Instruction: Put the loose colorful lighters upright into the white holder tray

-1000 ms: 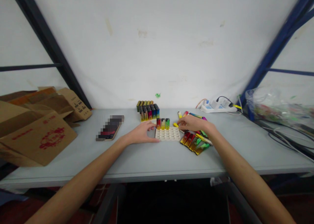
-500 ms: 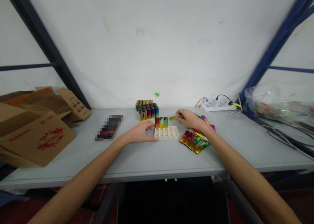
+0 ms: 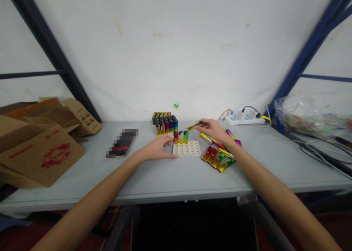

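A white tray point(image 3: 195, 152) with rows of round holes lies on the table. Three lighters, red, clear-yellow and a green one point(image 3: 186, 137), stand upright in its back row. My left hand point(image 3: 159, 147) grips the tray's left side, thumb at the front corner and curled fingers near the red lighter. Behind the tray's right end, my right hand point(image 3: 211, 129) is closed on the black top of a yellowish lighter point(image 3: 192, 126), held tilted above the table. Loose metallic lighters point(image 3: 217, 159) in red, gold and green lie below my right wrist; some are partly hidden by the arm.
Upright lighters point(image 3: 167, 125) stand packed in a block behind the tray. A phone point(image 3: 122, 144) lies to the left, beside cardboard boxes point(image 3: 55, 152). A power strip point(image 3: 242, 117), cables and a plastic bag point(image 3: 299, 111) are at the right.
My right hand has lifted slightly and shifted right, turning the lighter; another yellow lighter beneath it now shows more. The left hand and tray stay in place.
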Available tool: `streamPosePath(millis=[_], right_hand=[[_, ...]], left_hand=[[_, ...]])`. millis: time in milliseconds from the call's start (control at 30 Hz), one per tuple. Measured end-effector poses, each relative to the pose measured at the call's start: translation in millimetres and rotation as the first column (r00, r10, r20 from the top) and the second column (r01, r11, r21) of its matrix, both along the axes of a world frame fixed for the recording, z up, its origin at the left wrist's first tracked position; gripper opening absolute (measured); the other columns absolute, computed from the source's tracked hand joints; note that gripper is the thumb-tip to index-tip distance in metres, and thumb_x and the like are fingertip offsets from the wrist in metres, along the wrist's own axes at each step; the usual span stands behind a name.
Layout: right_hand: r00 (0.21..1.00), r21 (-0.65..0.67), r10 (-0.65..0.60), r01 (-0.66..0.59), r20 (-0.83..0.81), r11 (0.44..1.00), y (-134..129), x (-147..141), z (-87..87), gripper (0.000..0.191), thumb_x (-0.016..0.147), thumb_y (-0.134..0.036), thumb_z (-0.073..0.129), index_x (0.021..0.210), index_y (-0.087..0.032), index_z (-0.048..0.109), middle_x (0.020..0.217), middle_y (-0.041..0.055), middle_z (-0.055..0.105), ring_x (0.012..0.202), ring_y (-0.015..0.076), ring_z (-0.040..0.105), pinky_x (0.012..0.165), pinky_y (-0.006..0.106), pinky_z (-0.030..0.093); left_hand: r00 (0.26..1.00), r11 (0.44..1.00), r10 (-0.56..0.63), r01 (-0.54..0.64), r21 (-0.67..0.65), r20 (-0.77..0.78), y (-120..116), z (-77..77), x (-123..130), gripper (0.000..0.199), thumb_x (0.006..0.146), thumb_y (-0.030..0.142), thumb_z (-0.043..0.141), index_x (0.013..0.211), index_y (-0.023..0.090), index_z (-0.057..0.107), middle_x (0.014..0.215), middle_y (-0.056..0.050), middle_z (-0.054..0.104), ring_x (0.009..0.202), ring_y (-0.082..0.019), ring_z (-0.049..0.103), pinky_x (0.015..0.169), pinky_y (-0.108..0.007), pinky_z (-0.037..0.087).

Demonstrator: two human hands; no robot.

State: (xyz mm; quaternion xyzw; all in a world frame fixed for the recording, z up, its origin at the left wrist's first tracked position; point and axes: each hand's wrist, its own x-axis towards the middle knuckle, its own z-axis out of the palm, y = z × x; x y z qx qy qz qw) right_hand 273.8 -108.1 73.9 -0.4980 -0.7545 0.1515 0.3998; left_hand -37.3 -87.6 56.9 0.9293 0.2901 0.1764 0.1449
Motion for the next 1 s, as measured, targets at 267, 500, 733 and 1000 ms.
streamPosePath(millis=[267,500,733,1000], right_hand=[[0.998,-0.010,-0.019,0.019,-0.064,1.000,0,-5,-1.0,0.047,0.088,-0.062,0.064,0.077,-0.016,0.064,0.069,-0.0004,0.062,0.065,0.0142,0.051,0.060,0.026,0.037],[0.990,0.038,0.038,-0.033,-0.136,0.999,-7,-14,1.4,0.044,0.094,-0.059,0.057,0.088,-0.017,0.070,0.084,0.0044,0.070,0.078,0.0182,0.061,0.071,0.029,0.047],[0.957,-0.031,0.139,-0.151,-0.254,0.988,-7,-22,-6.1,0.037,0.098,-0.056,0.055,0.100,-0.020,0.064,0.108,0.0097,0.075,0.089,0.0202,0.069,0.083,0.035,0.054],[0.815,-0.171,0.197,-0.338,-0.545,0.926,-12,-40,-10.1,0.037,0.095,-0.060,0.056,0.102,-0.025,0.046,0.076,-0.0056,0.053,0.066,0.0123,0.056,0.067,0.029,0.053]], left_hand=[[1.000,1.000,0.000,0.000,0.003,-0.008,0,-0.6,0,0.061,0.071,0.073,0.074,0.096,0.019,0.063,0.093,-0.005,0.064,0.085,-0.024,0.061,0.077,-0.033,0.046],[1.000,1.000,0.004,-0.004,-0.016,-0.026,0,-0.9,-1,0.059,0.072,0.073,0.073,0.094,0.019,0.062,0.092,-0.004,0.062,0.085,-0.023,0.059,0.076,-0.033,0.046],[1.000,1.000,0.009,-0.010,-0.020,-0.027,1,-2.3,-1,0.058,0.072,0.071,0.074,0.094,0.019,0.061,0.092,-0.004,0.062,0.082,-0.023,0.059,0.075,-0.033,0.046],[1.000,1.000,0.004,-0.005,-0.004,-0.023,2,-4.4,-2,0.059,0.074,0.072,0.073,0.095,0.019,0.060,0.094,-0.004,0.063,0.084,-0.023,0.059,0.076,-0.032,0.045]])
